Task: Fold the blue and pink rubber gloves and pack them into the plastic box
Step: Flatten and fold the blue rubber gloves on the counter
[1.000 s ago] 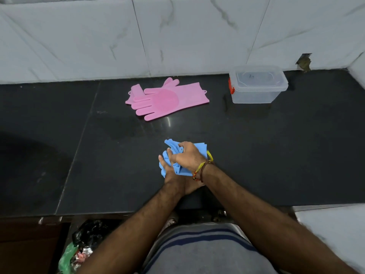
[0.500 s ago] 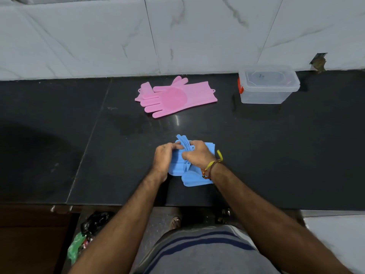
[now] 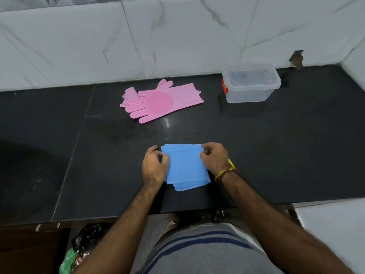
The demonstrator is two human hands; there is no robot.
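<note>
Folding blue gloves on our dark stone counter

Our left hand (image 3: pixel 154 167) and right hand (image 3: pixel 214 158) pinch the folded blue gloves' (image 3: pixel 185 167) side edges on the black counter (image 3: pixel 276 145); pink gloves (image 3: pixel 160 100) and the lidded plastic box (image 3: pixel 250 83) lie by the white marble wall (image 3: pixel 177 36)

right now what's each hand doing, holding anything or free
Left hand: fingers curled on the left edge of the folded blue gloves.
Right hand: fingers pinching the right edge of the same gloves.
</note>
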